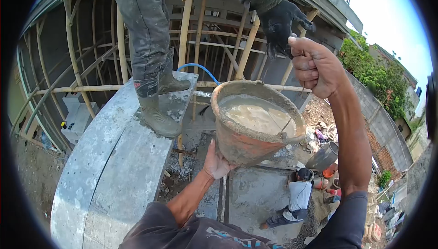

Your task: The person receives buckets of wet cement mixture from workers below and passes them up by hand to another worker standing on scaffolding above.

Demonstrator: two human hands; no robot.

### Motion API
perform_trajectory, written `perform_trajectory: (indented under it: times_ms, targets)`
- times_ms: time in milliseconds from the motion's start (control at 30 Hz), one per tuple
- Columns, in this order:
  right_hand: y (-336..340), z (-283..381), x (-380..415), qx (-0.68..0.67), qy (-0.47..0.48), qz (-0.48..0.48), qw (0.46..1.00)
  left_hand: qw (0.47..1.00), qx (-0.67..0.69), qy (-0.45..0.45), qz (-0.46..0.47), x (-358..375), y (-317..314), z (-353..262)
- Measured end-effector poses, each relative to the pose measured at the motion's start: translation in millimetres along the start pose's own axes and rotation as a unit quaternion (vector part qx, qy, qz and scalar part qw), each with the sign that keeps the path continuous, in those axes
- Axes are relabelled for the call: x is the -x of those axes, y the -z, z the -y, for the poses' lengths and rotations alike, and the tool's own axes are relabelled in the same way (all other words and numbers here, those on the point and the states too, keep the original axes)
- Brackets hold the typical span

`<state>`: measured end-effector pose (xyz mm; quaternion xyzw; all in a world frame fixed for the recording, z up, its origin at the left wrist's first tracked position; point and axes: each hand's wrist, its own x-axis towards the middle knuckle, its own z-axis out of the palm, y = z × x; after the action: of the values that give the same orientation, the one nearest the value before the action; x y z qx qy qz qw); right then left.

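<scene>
A mortar-crusted orange bucket [246, 141] hangs in front of me, filled near the rim with watery grey-brown liquid [255, 114]. My right hand [315, 66] is raised above it, fingers wrapped round its thin wire handle [287, 123]. Below, my left hand [218, 163] props the bucket's lower side with the palm; some fingers are hidden behind it. A co-worker's black-gloved hand [278, 25] reaches down right beside my right fist, fingers spread.
The co-worker stands in rubber boots [159, 119] on a grey metal platform [127, 157] at left. Bamboo scaffold poles [187, 20] and a blue hose [200, 68] are behind. Far below, another person [299, 194] crouches near buckets [324, 155] and rubble.
</scene>
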<state>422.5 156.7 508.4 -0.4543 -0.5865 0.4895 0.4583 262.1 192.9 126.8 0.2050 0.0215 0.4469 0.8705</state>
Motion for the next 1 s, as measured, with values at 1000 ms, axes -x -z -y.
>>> perform_trajectory:
  times_ms: [1000]
  targets:
    - [-114, -675, 590, -0.369, -0.610, -0.548, 0.436, 0.465, -0.419, 0.553, -0.549, 280, 361, 65]
